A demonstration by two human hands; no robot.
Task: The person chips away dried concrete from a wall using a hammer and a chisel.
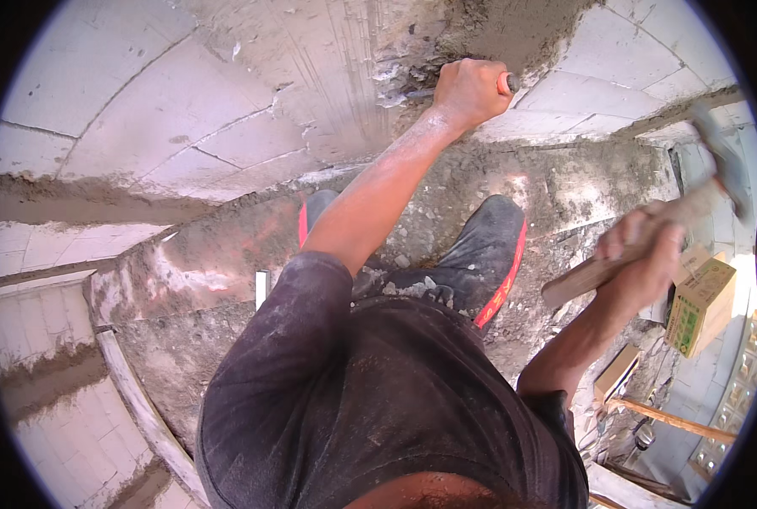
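Note:
My left hand (pixel 472 93) is closed around a chisel with an orange end (pixel 505 83). The chisel's thin shank points left into a rough, chipped patch (pixel 400 72) of the pale block wall (pixel 226 93). Dust whitens my left wrist and forearm. Off to the right, my right hand (pixel 646 254) grips the wooden handle of a hammer (pixel 582 278). Its metal head (pixel 722 161) is raised at the upper right, smeared by motion and apart from the chisel. Where the chisel's tip meets the wall is hard to make out.
Rubble and dust lie around my legs (pixel 480 246) on the rough ledge. A cardboard box (pixel 703 305) stands at the right, with a smaller box (pixel 618 371) and a wooden stick (pixel 675 420) below it. Glass blocks (pixel 739 382) line the right rim. Timber (pixel 145 416) curves at lower left.

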